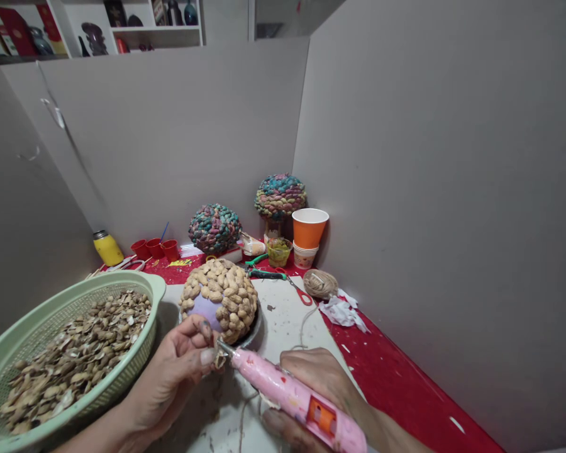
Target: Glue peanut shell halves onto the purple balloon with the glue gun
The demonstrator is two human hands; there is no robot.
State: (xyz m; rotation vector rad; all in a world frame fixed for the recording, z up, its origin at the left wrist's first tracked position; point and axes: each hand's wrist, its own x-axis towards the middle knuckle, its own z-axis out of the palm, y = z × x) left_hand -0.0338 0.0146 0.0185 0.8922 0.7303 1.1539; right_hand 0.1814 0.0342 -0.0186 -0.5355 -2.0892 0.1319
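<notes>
Between the thumb and fingers of my left hand (182, 358) is a peanut shell (220, 360), hollow side toward the tool. My right hand (323, 380) wraps around a pink glue gun (283, 387), whose metal nozzle meets the shell. Just beyond both hands, a ball (206, 309) with a bare lilac patch rests in a dark round dish (253, 330). Peanut shells (238, 296) cover most of the rest of its surface. To the left stands a pale green colander (158, 286) holding a heap of loose shells (80, 365).
Behind the ball are two multicoloured shell-covered balls (215, 228) (280, 196), an orange cup (309, 228), green-handled pliers (268, 274), red scissors (302, 294) and a twine ball (321, 284). Red cups (155, 248) and a yellow bottle (107, 248) stand back left. Grey panels (429, 189) enclose the table.
</notes>
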